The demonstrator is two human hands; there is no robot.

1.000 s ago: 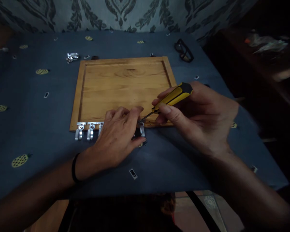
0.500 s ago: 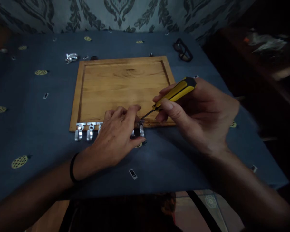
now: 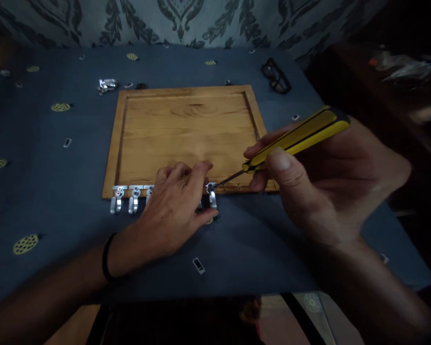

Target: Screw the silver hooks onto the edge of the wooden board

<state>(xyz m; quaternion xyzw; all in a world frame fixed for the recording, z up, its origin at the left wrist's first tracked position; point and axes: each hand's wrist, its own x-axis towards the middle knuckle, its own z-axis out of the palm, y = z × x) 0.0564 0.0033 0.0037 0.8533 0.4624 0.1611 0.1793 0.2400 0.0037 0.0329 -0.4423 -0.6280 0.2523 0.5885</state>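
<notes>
We count at least 4 hooks point(image 3: 135, 193) set along the board's point(image 3: 190, 127) near edge; holes point(image 3: 238, 185) toward its near-right corner stand bare. The right hand's point(image 3: 330, 191) fingers clamp the screwdriver point(image 3: 294, 141); the left hand's point(image 3: 172, 206) grip (partly hidden) we cannot tell.

Glasses point(image 3: 276, 76) behind board point(image 3: 187, 127), hooks point(image 3: 136, 191) along near edge

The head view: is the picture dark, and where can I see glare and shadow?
Head view: dim overall, nearly black at the right edge; head view: bright glints on the silver metal hooks; head view: soft dark shadow on the blue patterned tablecloth.
</notes>
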